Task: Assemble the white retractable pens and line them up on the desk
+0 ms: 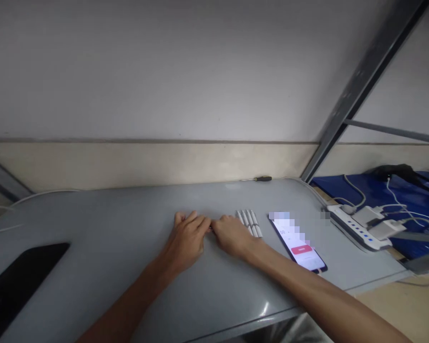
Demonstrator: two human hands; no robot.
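Note:
My left hand (pixel 190 238) and my right hand (pixel 235 233) meet above the grey table (pixel 110 267), both with fingers curled. Between their fingertips a small dark bit shows, mostly covered, and I cannot make out what it is. Just beyond my right wrist lies a row of several white pens or markers (pixel 249 223), side by side. My right forearm passes in front of a phone (pixel 302 250) with a lit screen, which rests to the right of the row.
A screwdriver (pixel 262 179) lies at the table's back edge. On the right stands a white power strip (pixel 359 228) with plugs and cables. A black flat object (pixel 25 281) is at the left. A metal frame post (pixel 343 109) rises behind the power strip.

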